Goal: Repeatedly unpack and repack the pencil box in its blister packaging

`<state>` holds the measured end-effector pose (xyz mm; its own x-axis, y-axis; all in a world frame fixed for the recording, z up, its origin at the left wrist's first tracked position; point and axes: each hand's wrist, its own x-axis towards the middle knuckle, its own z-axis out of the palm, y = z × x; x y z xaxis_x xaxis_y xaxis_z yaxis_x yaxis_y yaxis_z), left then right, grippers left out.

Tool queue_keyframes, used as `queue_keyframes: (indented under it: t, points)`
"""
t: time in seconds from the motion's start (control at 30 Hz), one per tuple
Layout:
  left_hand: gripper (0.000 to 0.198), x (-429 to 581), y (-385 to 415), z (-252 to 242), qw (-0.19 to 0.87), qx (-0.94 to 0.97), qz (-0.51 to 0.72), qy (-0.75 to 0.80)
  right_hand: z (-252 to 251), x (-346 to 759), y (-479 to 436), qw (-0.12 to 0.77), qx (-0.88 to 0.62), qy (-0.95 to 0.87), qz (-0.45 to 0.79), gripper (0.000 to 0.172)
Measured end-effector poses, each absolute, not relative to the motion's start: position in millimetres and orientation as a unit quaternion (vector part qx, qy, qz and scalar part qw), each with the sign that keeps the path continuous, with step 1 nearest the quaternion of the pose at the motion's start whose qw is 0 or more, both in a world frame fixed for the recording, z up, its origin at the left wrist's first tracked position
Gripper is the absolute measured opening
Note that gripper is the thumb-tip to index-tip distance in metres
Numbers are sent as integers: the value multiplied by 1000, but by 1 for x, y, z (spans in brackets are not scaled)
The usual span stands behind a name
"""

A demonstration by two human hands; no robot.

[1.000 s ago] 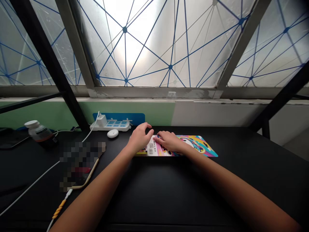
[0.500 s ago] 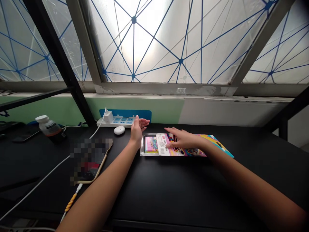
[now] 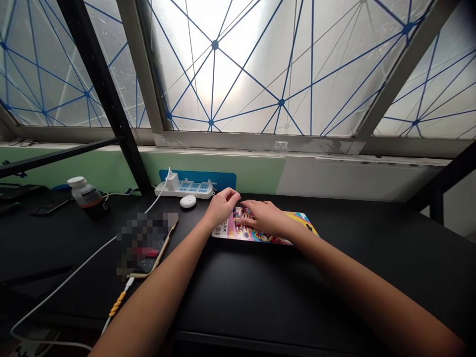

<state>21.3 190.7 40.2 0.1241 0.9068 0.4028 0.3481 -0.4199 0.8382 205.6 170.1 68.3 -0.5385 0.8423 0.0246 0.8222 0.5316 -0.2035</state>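
Pencil box (image 3: 297,225) beneath right hand (image 3: 266,218); beside left hand (image 3: 222,208)

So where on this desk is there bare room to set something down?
Bare desk runs right of the box to the edge, and in front of it between the forearms. The left is crowded: strip, white case, bottle, phone and cable. The left hand and right hand cover the box's left end.
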Motion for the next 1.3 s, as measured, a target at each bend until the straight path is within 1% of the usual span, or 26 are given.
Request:
queue_keyframes:
  t: [0.13, 0.23, 0.3, 0.37, 0.43, 0.5, 0.57, 0.63, 0.7, 0.73, 0.8, 0.87, 0.9, 0.97, 1.1, 1.2, 1.23, 1.3]
  points:
    - [24, 26, 177, 42, 235, 763, 392, 457, 70, 276, 167, 69, -533, -840, 78, 61]
    - [21, 30, 172, 41, 194, 798, 335, 462, 68, 311, 169, 101, -556, -818, 103, 58]
    - [28, 32, 172, 40, 174, 809, 316, 464, 65, 317, 170, 118, -546, -821, 113, 50]
    - [39, 32, 172, 42, 140, 817, 309, 467, 62, 313, 170, 132, -537, -827, 100, 44]
    - [43, 32, 171, 47, 61, 828, 305, 466, 64, 305, 168, 158, -544, -821, 73, 44]
    - [37, 33, 166, 56, -37, 838, 295, 458, 69, 299, 163, 197, -550, -812, 20, 42]
    - [27, 35, 160, 65, -96, 842, 282, 449, 76, 295, 156, 223, -544, -808, -42, 34]
    - [18, 40, 153, 68, -113, 850, 273, 437, 81, 290, 147, 196, -525, -824, -87, 21]
    - [8, 47, 148, 65, -99, 867, 266, 411, 80, 283, 139, 132, -501, -849, -100, 9]
    - [8, 50, 147, 62, -82, 879, 258, 393, 78, 279, 135, 102, -489, -860, -102, 10]
    - [14, 56, 146, 54, -41, 903, 235, 356, 73, 269, 129, 62, -472, -874, -97, 20]
    - [8, 58, 147, 48, -6, 916, 211, 340, 68, 260, 123, 41, -467, -879, -89, 22]
    - [13, 58, 148, 47, 8, 915, 207, 345, 67, 256, 120, 30, -467, -880, -84, 20]
    - [28, 56, 151, 47, 28, 902, 214, 374, 67, 253, 115, 13, -469, -880, -72, 19]
    - [41, 48, 161, 44, 7, 880, 234, 414, 75, 259, 113, 9, -468, -882, -48, 26]
    - [67, 44, 167, 36, 1, 869, 203, 451, 77, 270, 121, 56, -457, -888, 3, 27]
    - [72, 43, 169, 33, 2, 866, 190, 463, 76, 273, 125, 77, -456, -886, 20, 27]
    - [73, 42, 169, 30, 1, 865, 171, 472, 73, 280, 135, 112, -463, -878, 35, 25]
